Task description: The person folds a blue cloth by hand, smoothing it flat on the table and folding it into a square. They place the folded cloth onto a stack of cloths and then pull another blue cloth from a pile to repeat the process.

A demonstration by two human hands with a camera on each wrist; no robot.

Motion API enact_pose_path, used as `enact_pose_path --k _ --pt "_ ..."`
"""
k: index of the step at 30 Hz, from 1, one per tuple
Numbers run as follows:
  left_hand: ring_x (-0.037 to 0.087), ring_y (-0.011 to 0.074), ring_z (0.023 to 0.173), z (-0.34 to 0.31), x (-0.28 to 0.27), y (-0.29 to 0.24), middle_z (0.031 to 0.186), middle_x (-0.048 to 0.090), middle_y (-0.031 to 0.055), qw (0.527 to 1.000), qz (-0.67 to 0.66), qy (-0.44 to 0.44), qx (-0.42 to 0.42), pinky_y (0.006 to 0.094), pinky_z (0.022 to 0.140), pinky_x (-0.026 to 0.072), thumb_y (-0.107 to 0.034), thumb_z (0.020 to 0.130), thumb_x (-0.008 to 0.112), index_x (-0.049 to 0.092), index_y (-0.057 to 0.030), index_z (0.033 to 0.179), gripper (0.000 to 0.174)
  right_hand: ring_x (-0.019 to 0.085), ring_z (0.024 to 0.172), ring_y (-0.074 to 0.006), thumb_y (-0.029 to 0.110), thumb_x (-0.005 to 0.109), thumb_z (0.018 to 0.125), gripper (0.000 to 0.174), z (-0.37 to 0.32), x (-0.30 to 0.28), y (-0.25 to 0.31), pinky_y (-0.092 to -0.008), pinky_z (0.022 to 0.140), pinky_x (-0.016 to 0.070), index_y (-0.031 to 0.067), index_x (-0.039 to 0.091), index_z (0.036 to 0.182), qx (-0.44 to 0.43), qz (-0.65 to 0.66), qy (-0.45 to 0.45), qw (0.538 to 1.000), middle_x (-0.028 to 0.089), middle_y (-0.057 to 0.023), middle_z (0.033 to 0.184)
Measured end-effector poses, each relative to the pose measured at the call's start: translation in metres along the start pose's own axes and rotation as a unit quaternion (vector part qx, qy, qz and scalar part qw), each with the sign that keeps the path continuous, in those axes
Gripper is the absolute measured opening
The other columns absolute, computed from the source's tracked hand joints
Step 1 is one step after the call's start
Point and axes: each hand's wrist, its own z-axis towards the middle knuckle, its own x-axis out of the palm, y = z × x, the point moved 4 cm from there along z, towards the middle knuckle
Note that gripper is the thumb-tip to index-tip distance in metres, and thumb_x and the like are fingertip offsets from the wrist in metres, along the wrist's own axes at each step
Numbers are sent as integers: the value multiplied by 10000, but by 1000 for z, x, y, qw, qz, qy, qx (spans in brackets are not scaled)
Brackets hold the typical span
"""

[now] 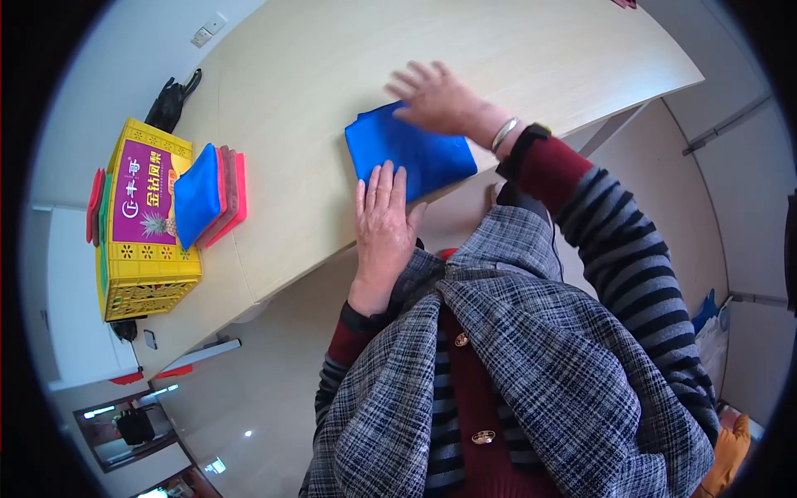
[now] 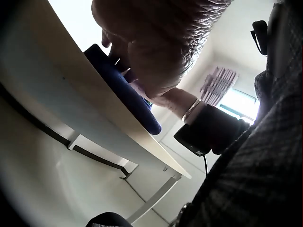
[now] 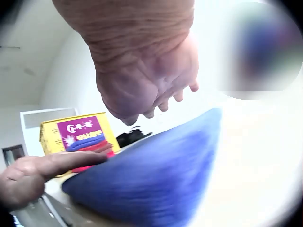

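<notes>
A folded blue cloth lies near the front edge of the table. My left hand rests on its near left side, fingers straight and lying together. Over the far part of the cloth is my right hand, its fingers spread. The right wrist view shows that hand raised above the blue cloth, palm down and holding nothing. Seen edge-on in the left wrist view, the cloth forms a thick, soft-edged stack along the table rim.
To the left stands a yellow crate with a purple pineapple label. Folded blue, brown and red cloths lean at its right side, and more hang on its left. A black object sits behind it. The pale tabletop ends close to my body.
</notes>
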Motion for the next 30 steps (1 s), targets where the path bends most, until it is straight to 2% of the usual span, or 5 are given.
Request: enact_pose_path --k 3,8,16,22,30 --pt "383 376 1420 -6 -3 -5 1523 424 201 1000 -23 2 9 497 1196 267 -231 907 676 449 10 1452 638 344 1466 -323 473 433 1021 538 -7 -22 55 -544 1185 268 202 475 1484 -163 106 63 979 416 -79 1565" --pt "399 369 1410 -9 5 -6 1499 448 208 999 -40 -14 18 494 1187 292 -178 874 699 461 17 1437 641 322 1478 -329 498 424 1020 563 -4 8 53 -543 1201 245 202 454 1497 -214 136 27 967 392 -85 1582" --pt "412 356 1402 -12 6 -5 1490 450 212 999 -15 -31 30 491 1183 300 -166 853 705 458 14 1438 661 288 1494 -329 503 407 1033 555 29 -1 -4 -547 1210 223 213 439 1505 24 13 75 997 370 -81 1595" --pt "444 344 1379 -14 15 -4 1461 484 203 999 6 -42 18 489 1179 313 -117 863 664 496 4 1404 580 295 1491 -323 504 393 1033 557 -4 -12 72 -552 1200 231 200 451 1495 -233 160 130 950 382 -79 1587" --pt "532 330 1304 -7 -3 9 1376 574 170 997 26 -66 42 478 1151 361 -2 875 561 585 -28 1327 454 456 1371 -333 423 448 1026 518 10 19 -16 -483 1148 336 110 507 1435 29 177 93 979 504 -159 1467"
